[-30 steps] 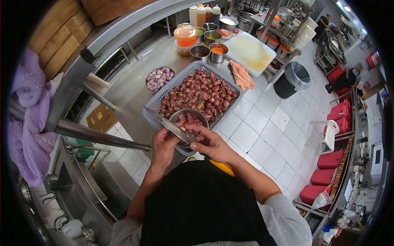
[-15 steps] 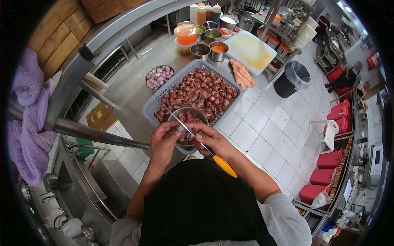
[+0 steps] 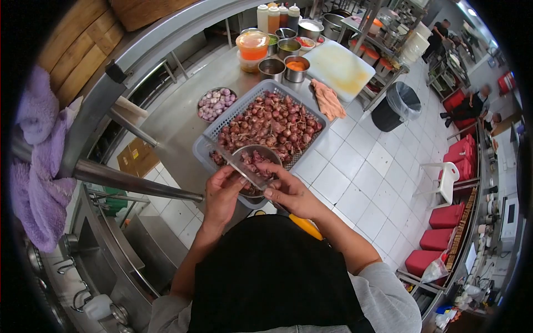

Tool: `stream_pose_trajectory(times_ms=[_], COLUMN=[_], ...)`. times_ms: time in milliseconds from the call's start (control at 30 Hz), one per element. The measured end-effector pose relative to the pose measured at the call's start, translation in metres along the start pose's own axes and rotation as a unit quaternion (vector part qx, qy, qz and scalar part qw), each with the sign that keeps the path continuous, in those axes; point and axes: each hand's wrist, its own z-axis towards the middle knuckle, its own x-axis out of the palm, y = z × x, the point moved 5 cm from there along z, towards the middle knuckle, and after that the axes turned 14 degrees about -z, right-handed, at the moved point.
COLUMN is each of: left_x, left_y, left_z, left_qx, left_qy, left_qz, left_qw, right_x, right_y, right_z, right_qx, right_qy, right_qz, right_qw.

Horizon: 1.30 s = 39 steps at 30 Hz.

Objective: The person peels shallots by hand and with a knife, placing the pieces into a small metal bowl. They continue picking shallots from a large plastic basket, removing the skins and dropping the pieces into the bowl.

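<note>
My right hand [image 3: 288,191] is closed around a knife [image 3: 242,166], its wide blade turned flat to view and pointing up and left. The knife's yellow handle runs back under my right wrist. My left hand [image 3: 222,191] is closed, fingertips and thumb pinched at the blade's lower side; the shallot in them is mostly hidden behind the blade. Below both hands a metal bowl holds reddish peels [image 3: 255,157]. It sits at the near end of a grey plastic crate [image 3: 201,149] heaped with red shallots [image 3: 272,125].
Left of the crate is a bowl of peeled shallots [image 3: 216,104]. Behind stand metal pots [image 3: 271,69], an orange-filled tub [image 3: 252,47] and squeeze bottles [image 3: 273,19]. A cutting board [image 3: 338,69] and an orange cloth [image 3: 327,100] lie right. A black bin [image 3: 388,111] stands on the floor.
The knife blade has rolled from edge-on to flat, and its handle has dropped slightly. My right hand has turned with it. The shallot in my left fingers is now less visible.
</note>
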Motion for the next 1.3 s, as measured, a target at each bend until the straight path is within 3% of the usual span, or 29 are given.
stream_pose_trajectory(times_ms=[100, 333, 433, 600, 733, 900, 1300], left_x=[0.005, 0.010, 0.002, 0.003, 0.000, 0.003, 0.010], left_y=[-0.004, -0.008, -0.004, -0.004, -0.002, -0.001, -0.006], left_z=[0.000, -0.003, -0.004, -0.003, -0.001, -0.002, -0.007], left_qx=[0.018, 0.036, 0.018, 0.003, -0.010, 0.004, 0.032], left_qy=[-0.015, -0.018, -0.007, 0.001, 0.003, -0.011, -0.029], left_qz=[0.019, 0.029, 0.036, 0.014, -0.007, -0.029, 0.041], left_qw=[1.000, 0.999, 0.999, 1.000, 1.000, 1.000, 0.998], right_x=[0.009, 0.011, 0.008, 0.002, -0.002, 0.008, 0.012], right_y=[0.008, 0.010, 0.011, -0.005, 0.001, 0.006, 0.016], right_z=[0.001, 0.001, 0.002, 0.001, -0.001, -0.003, -0.001], right_qx=[-0.048, -0.066, -0.057, 0.043, 0.061, -0.030, -0.045], right_qy=[0.023, 0.017, 0.014, 0.044, 0.016, 0.020, 0.016], right_qz=[-0.059, -0.065, -0.050, 0.088, 0.103, -0.022, -0.054], right_qw=[0.997, 0.996, 0.997, 0.994, 0.993, 0.999, 0.997])
